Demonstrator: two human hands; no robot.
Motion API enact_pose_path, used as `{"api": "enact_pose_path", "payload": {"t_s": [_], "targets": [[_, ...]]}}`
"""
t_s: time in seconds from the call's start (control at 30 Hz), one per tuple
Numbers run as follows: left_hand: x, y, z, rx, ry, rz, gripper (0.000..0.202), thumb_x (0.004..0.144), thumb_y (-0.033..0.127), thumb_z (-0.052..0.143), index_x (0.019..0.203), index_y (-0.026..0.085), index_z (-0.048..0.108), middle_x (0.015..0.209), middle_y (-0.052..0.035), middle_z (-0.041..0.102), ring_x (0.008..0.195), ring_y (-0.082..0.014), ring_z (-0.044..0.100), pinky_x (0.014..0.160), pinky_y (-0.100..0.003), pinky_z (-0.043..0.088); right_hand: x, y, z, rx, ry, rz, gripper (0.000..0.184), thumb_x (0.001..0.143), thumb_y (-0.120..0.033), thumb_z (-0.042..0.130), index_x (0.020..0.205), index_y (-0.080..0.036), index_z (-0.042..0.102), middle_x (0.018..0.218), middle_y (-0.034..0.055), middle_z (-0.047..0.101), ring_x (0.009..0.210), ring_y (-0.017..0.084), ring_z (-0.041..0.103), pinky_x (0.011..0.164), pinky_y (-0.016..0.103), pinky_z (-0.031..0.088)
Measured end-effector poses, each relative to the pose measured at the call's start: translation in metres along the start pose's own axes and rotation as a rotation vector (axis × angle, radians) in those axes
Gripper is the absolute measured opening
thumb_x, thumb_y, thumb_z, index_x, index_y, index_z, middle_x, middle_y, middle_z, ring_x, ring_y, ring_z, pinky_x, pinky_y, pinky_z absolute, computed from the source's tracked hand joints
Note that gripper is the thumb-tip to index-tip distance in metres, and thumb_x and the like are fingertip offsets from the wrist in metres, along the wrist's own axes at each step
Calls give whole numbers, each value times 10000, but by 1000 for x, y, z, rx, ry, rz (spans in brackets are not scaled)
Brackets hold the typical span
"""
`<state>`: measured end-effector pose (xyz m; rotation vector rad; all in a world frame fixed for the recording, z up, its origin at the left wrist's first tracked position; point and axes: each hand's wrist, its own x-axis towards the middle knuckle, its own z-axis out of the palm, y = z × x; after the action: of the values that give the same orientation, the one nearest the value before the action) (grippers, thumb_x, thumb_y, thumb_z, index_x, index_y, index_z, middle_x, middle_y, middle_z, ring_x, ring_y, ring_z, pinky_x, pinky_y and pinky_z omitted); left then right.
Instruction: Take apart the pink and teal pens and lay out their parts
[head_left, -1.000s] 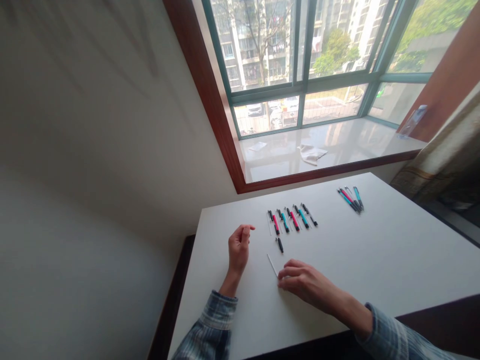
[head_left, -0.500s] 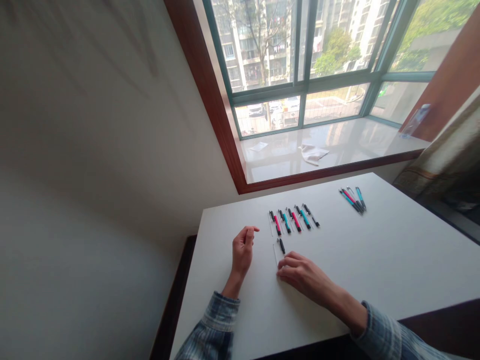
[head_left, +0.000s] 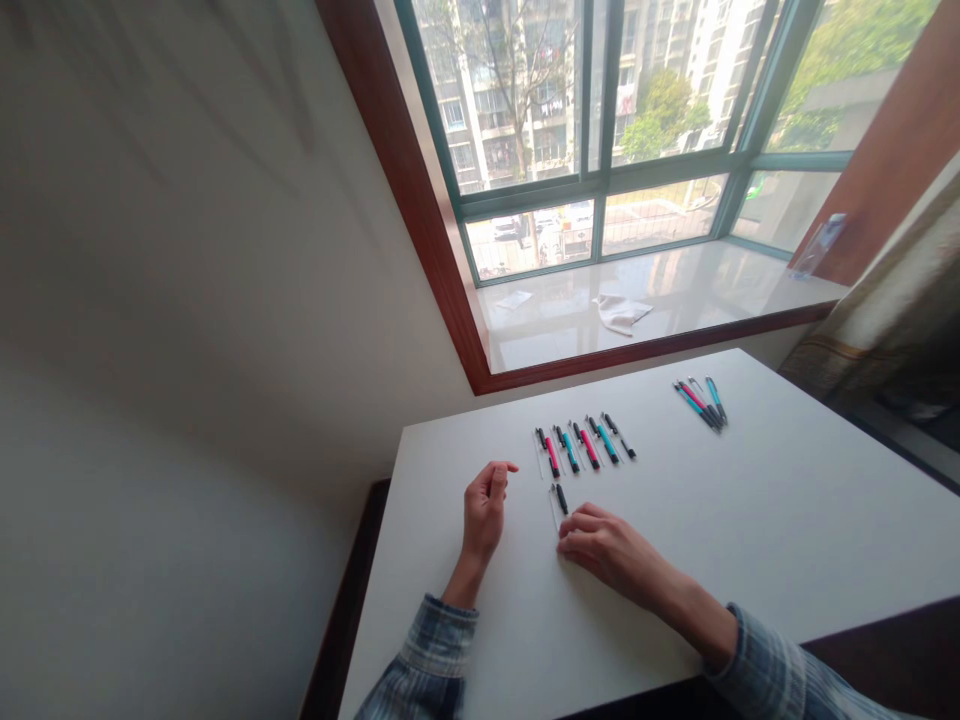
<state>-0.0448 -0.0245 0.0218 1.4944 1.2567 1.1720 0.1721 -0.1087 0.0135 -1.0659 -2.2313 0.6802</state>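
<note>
My left hand (head_left: 484, 506) rests on its edge on the white table (head_left: 787, 520), fingers curled, thumb and forefinger pinched together; whatever is between them is too small to make out. My right hand (head_left: 604, 547) lies low on the table with bent fingers, fingertips on the near end of a thin white tube (head_left: 553, 508). This tube lies next to a short black pen part (head_left: 561, 497). Just beyond them is a row of pink and teal pens with black ends (head_left: 581, 444), laid side by side.
A small bunch of teal and pink pens (head_left: 702, 401) lies at the table's far right. Behind the table is a glossy window sill (head_left: 675, 290) with a crumpled white cloth (head_left: 621, 311) and a paper scrap (head_left: 514, 299). A curtain (head_left: 892, 310) hangs at right.
The thin white tube lay slanted in front of my right hand; my right hand has slid it forward, and it now lies straight beside the black pen part. My left hand has barely moved.
</note>
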Motion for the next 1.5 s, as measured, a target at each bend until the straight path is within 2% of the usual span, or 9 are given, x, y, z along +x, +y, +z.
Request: {"api": "enact_pose_path", "payload": {"t_s": [0.4, 0.77, 1.1, 1.23, 1.33, 1.5], "targets": [[-1, -3, 1, -34, -11, -18, 467, 981, 593, 505, 935, 169, 694, 642, 52, 309, 566, -120, 297, 516, -230, 247, -1, 4, 0, -43, 16, -39, 225, 1050, -260, 557, 961, -256, 764, 1029, 32, 753, 935, 184, 632, 833, 294, 529], [-2, -1, 1, -11, -13, -12, 451, 988, 573, 505, 915, 173, 699, 655, 35, 393, 577, -121, 327, 533, -229, 283, -1, 4, 0, -38, 39, -53, 217, 1043, -229, 564, 962, -251, 763, 1029, 32, 758, 924, 190, 637, 818, 308, 538], [-2, -1, 1, -15, -11, -11, 455, 978, 583, 515, 908, 176, 708, 651, 33, 415, 569, -122, 334, 535, -233, 298, -3, 4, 0, -33, 47, -51, 202, 1037, -200, 561, 983, -245, 750, 1039, 42, 747, 940, 199, 649, 816, 316, 557], [-1, 2, 0, -52, -10, -17, 442, 976, 575, 521, 960, 177, 713, 655, 37, 399, 573, -126, 342, 542, -236, 303, -12, 0, -6, 51, 118, -33, 194, 1030, -179, 560, 1058, -246, 739, 1049, 56, 742, 964, 205, 660, 829, 324, 568], [-2, 6, 1, -114, -20, 1, 431, 985, 546, 516, 1065, 174, 720, 703, 19, 453, 614, -133, 397, 575, -242, 341, -21, -4, -8, 94, 194, -2, 182, 1022, -183, 572, 1061, -256, 734, 1015, 51, 747, 947, 208, 671, 835, 342, 571], [-20, 28, 18, -220, -95, -29, 402, 991, 482, 558, 1209, 172, 689, 720, 4, 553, 645, -137, 500, 621, -254, 402, -32, -13, -4, 194, 341, 148, 183, 970, -230, 660, 1146, -268, 689, 1035, 43, 741, 919, 208, 688, 839, 359, 584]]}}
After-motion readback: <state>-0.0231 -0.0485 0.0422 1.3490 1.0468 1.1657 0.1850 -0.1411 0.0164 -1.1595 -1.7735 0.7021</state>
